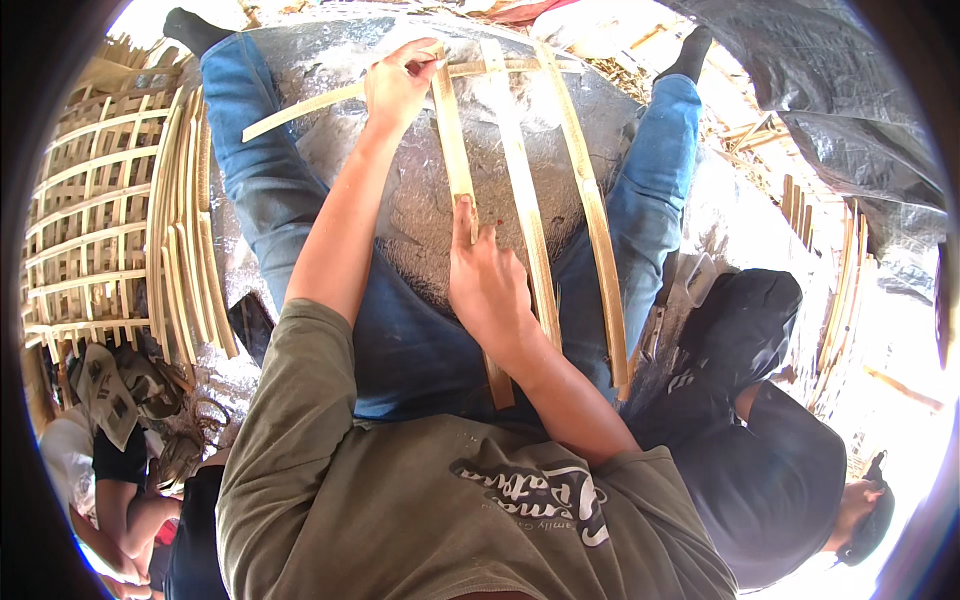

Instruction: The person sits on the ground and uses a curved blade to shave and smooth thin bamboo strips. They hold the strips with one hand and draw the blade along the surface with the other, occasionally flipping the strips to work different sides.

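Observation:
Three long bamboo strips lie lengthwise between my outstretched legs, over a thinner bamboo crosspiece (305,108) at their far ends. My left hand (398,88) is closed at the far end of the leftmost bamboo strip (452,140), pinching it near where it meets the crosspiece. Lower on that same strip, my right hand (490,285) grips it with the index finger laid along its face; the thumb is hidden. The strip's near end shows below my right wrist. To the right lie the middle bamboo strip (519,170) and the right bamboo strip (584,165), untouched.
A grey sheet (410,215) covers the ground beneath the strips. At left stand a woven bamboo lattice (95,215) and a bundle of slats (185,240). A person in dark clothes (760,480) sits close on my right; another person (130,500) is at lower left. Dark plastic sheeting (840,80) hangs upper right.

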Demonstrator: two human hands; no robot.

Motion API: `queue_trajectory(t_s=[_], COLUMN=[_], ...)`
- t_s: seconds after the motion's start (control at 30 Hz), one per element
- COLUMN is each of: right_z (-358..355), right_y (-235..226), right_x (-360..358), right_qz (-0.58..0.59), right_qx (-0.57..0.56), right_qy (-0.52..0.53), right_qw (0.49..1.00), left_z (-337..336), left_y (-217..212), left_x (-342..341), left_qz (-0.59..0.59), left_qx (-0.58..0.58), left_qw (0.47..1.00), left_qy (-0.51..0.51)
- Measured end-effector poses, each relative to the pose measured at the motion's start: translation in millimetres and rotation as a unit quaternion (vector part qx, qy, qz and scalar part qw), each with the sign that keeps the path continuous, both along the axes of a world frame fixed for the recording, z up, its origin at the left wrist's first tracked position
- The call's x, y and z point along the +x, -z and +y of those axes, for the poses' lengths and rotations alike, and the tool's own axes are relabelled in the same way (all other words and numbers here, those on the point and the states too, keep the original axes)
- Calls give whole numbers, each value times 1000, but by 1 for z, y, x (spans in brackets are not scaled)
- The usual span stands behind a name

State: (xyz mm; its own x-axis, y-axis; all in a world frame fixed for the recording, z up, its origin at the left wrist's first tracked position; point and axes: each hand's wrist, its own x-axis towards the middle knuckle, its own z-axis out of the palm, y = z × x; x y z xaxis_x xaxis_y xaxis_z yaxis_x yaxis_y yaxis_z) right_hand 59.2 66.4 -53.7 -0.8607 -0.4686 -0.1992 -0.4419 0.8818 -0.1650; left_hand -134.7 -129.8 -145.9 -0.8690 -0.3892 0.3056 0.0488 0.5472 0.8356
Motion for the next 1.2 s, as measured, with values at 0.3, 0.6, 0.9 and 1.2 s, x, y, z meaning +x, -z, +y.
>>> queue_trajectory(t_s=[0.3, 0.6, 0.9, 1.2], right_z=[0, 1, 2, 2], right_y=[-1, 0, 3, 0], right_x=[-1, 0, 0, -4], right_qz=[-15, -9, -4, -17], right_qx=[0, -10, -31, -46], right_qy=[-3, 0, 1, 0], right_qw=[1000, 1000, 1000, 999], left_z=[-2, -6, -6, -5], left_y=[10, 9, 6, 1], left_x=[-1, -4, -4, -2], left_qz=[52, 18, 0, -23], left_qx=[-42, -59, -56, -61], left_qw=[998, 998, 998, 998], left_qy=[6, 2, 6, 0])
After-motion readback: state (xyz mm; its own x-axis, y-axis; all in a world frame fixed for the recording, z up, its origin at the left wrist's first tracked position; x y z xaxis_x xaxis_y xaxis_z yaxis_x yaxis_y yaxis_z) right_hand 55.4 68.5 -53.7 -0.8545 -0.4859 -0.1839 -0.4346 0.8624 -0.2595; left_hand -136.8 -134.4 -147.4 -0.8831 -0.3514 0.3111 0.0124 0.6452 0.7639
